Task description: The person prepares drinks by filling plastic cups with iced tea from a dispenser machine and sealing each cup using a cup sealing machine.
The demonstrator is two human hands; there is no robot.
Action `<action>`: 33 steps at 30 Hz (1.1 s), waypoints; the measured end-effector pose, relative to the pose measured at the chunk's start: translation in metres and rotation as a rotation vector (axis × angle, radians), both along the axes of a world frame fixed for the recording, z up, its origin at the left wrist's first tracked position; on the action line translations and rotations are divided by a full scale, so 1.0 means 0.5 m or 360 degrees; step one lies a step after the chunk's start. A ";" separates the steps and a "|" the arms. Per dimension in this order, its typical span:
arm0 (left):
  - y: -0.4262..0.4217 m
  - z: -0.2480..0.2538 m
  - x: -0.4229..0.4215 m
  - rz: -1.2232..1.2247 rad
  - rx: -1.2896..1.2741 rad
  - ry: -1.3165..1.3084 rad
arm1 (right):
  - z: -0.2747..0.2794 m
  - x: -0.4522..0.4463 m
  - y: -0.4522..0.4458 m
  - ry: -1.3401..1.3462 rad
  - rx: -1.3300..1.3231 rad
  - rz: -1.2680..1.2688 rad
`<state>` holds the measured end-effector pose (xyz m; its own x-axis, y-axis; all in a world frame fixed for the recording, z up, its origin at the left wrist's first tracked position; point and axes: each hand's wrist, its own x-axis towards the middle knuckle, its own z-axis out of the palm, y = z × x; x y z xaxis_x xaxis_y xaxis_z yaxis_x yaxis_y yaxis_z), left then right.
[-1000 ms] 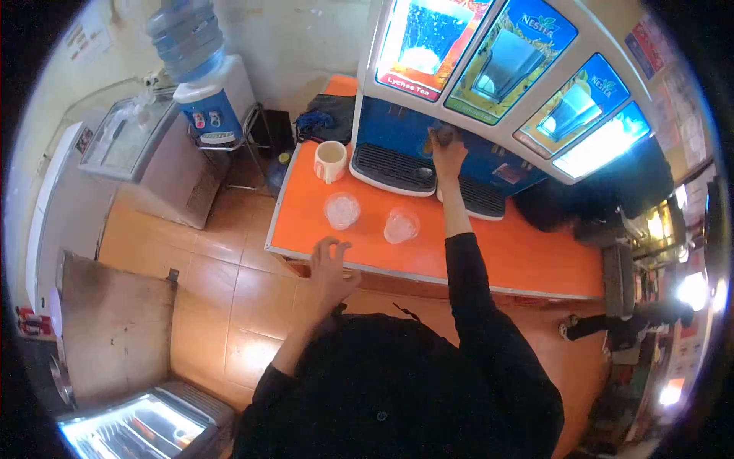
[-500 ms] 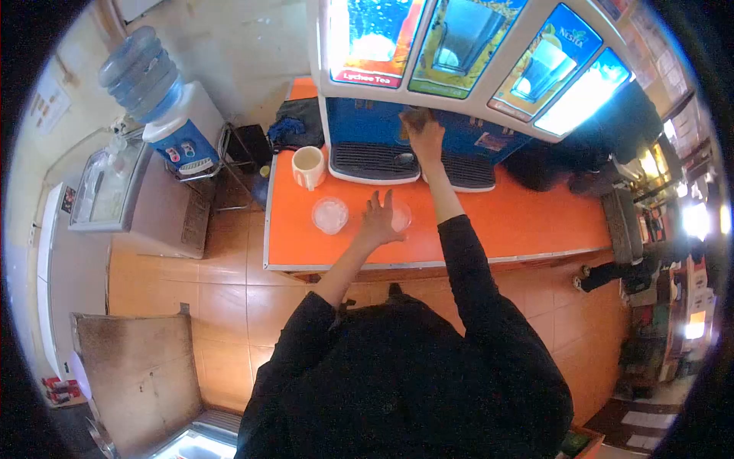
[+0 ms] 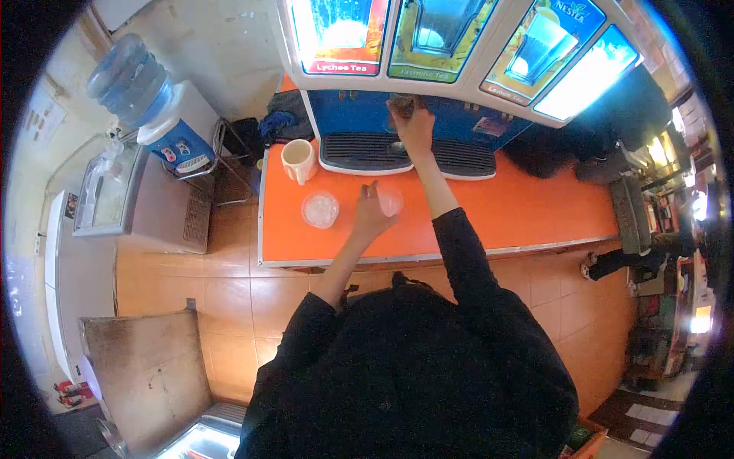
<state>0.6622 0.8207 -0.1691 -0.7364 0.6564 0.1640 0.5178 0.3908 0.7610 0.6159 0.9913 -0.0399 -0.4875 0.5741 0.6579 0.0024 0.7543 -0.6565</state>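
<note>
My right hand (image 3: 415, 131) reaches under the tea dispenser (image 3: 428, 88) and is closed around a cup with dark contents (image 3: 405, 105), held above the drip tray. Lower on the orange counter, my left hand (image 3: 371, 216) is curled around the side of a clear plastic cup (image 3: 392, 203); blur softens its fingertips. A second clear cup (image 3: 320, 209), which looks to hold ice, stands to the left of that hand. Behind it is a cream mug or pitcher (image 3: 299, 161) with its handle towards me.
Black drip trays (image 3: 365, 154) sit at the dispenser's base. Dark cloth (image 3: 287, 118) lies at the counter's back left. A water dispenser (image 3: 174, 126) and a chest freezer (image 3: 164, 203) stand on the left. The orange counter (image 3: 520, 218) extends right.
My left hand has closed in from spread fingers over the right-hand clear cup to a hold at its side. My right hand stays under the dispenser with its cup. The view has shifted slightly.
</note>
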 end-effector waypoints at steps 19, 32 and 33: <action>-0.010 0.230 -0.198 0.0345 0.0818 0.0208 | -0.023 -0.013 0.018 -0.0069 -0.0154 0.0047; 0.019 0.252 -0.202 0.0269 0.0930 0.0183 | -0.019 0.042 -0.008 0.0003 0.0005 0.0073; 0.022 0.249 -0.204 0.0222 0.0916 0.0130 | -0.013 0.056 -0.010 -0.0088 -0.0020 0.0139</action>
